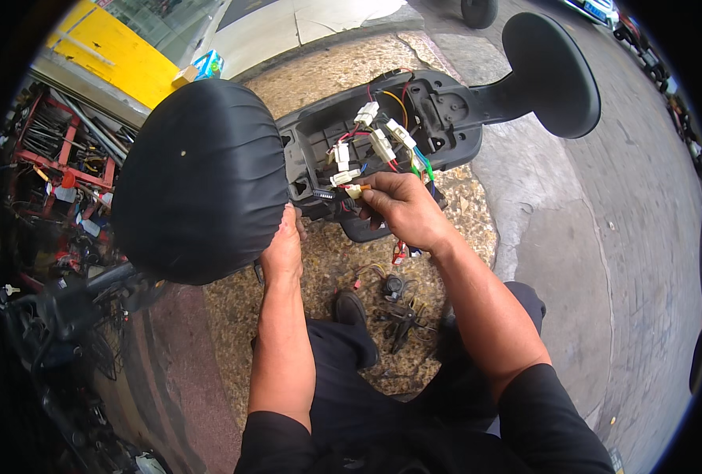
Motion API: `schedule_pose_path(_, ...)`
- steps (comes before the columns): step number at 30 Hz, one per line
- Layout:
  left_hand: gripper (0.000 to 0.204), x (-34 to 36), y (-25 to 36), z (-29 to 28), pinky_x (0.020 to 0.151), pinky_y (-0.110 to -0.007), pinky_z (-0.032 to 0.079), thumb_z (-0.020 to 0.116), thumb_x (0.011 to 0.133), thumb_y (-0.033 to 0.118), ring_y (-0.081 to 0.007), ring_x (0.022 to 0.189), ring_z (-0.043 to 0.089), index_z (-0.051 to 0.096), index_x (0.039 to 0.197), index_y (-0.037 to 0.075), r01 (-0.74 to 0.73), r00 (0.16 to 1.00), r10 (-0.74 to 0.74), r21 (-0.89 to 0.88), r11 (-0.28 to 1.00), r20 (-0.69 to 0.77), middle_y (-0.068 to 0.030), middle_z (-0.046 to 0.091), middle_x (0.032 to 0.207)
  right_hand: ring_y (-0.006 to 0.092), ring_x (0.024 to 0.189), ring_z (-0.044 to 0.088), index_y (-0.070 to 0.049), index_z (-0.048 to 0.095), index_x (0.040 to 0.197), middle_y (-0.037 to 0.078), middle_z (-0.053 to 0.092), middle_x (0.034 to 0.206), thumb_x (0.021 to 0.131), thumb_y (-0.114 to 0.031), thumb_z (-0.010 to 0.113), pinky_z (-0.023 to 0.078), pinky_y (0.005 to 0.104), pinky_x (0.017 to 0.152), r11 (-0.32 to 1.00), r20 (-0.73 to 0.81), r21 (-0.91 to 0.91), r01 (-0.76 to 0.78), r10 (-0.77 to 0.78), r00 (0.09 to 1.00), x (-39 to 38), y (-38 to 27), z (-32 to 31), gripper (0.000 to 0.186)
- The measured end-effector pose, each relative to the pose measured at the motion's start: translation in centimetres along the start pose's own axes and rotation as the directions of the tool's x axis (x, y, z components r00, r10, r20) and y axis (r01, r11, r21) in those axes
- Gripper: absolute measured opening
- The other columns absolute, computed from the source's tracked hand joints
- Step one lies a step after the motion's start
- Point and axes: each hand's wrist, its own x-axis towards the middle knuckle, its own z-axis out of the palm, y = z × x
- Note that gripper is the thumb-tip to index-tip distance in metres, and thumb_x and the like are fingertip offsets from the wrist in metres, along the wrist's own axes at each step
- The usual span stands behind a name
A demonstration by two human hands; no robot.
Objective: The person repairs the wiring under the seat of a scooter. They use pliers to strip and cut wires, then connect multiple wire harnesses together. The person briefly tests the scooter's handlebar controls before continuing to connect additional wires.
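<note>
A black padded scooter seat (201, 178) bulges in front of me on the left. My left hand (282, 251) grips its right edge, with most fingers hidden behind the wrist and seat. Right of the seat is an open black plastic scooter body (454, 146), with several white wire connectors (382, 145) and coloured wires lying in its compartment. Over its near edge, my right hand (406, 209) pinches a small off-white connector (354, 191) with an orange part at the fingertips. Dark wiring (343, 208) hangs just below that connector.
A round black backrest (552, 75) rises at the far right of the scooter. Loose wired parts (398, 320) lie on the pebbled ground between my feet, beside my dark shoe (351, 308). On the left stand a red rack of tools (66, 150) and a dark handlebar (74, 304).
</note>
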Motion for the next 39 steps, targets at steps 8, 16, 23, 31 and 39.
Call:
schedule_pose_path(8, 0.01, -2.4, -0.3, 0.7, 0.056, -0.02, 0.039, 0.059, 0.088, -0.004, -0.001, 0.063, 0.05, 0.068, 0.092, -0.003, -0.209, 0.927, 0.159, 0.115, 0.971, 0.341, 0.002, 0.063, 0.075, 0.0121, 0.072, 0.064, 0.006, 0.067, 0.113, 0.009, 0.071, 0.082, 0.093, -0.008, 0.062, 0.052, 0.03, 0.066, 0.999, -0.059, 0.018, 0.038, -0.037, 0.998, -0.6, 0.6, 0.7, 0.025)
schedule_pose_path(16, 0.02, -3.5, -0.9, 2.8, 0.061, -0.019, 0.042, 0.062, 0.087, -0.008, -0.0024, 0.072, 0.056, 0.062, 0.107, -0.003, -0.137, 0.907, 0.197, -0.182, 0.974, 0.371, -0.0026, 0.067, 0.092, 0.0298, 0.094, 0.071, 0.006, 0.068, 0.114, 0.022, 0.071, 0.103, 0.087, -0.006, 0.064, 0.055, 0.0369, 0.083, 0.94, -0.083, -0.217, 0.262, -0.286, 0.955, -1.4, 1.2, 2.0, 0.03)
schedule_pose_path(23, 0.021, -3.5, -0.9, 3.3, 0.06, -0.019, 0.042, 0.065, 0.086, -0.006, -0.0024, 0.071, 0.055, 0.062, 0.106, -0.002, -0.156, 0.889, 0.246, -0.249, 0.956, 0.386, -0.0028, 0.066, 0.091, 0.0253, 0.087, 0.068, 0.001, 0.07, 0.112, 0.015, 0.07, 0.096, 0.088, 0.0, 0.063, 0.054, 0.0338, 0.077, 0.817, -0.077, -0.46, 0.347, -0.426, 0.902, -1.5, 1.1, 1.8, 0.024)
schedule_pose_path(31, 0.02, -2.7, -0.7, 2.8, 0.055, -0.021, 0.043, 0.055, 0.086, -0.007, -0.0016, 0.064, 0.052, 0.066, 0.101, -0.003, -0.168, 0.903, 0.201, -0.117, 0.979, 0.379, 0.0014, 0.064, 0.081, 0.0133, 0.068, 0.066, 0.003, 0.07, 0.093, 0.011, 0.072, 0.078, 0.087, -0.01, 0.068, 0.053, 0.0321, 0.063, 0.997, -0.207, 0.04, 0.071, -0.061, 0.976, 0.2, 1.2, 2.8, 0.014)
schedule_pose_path(39, 0.019, -2.3, -0.6, 2.5, 0.056, -0.02, 0.044, 0.053, 0.087, -0.007, -0.0027, 0.065, 0.055, 0.068, 0.099, -0.005, -0.154, 0.91, 0.172, -0.076, 0.985, 0.377, 0.0002, 0.065, 0.082, 0.0084, 0.065, 0.061, 0.003, 0.069, 0.086, 0.007, 0.07, 0.072, 0.086, -0.007, 0.07, 0.05, 0.0287, 0.058, 0.982, -0.246, 0.17, 0.087, -0.043, 0.968, 0.5, 1.8, 3.4, 0.01)
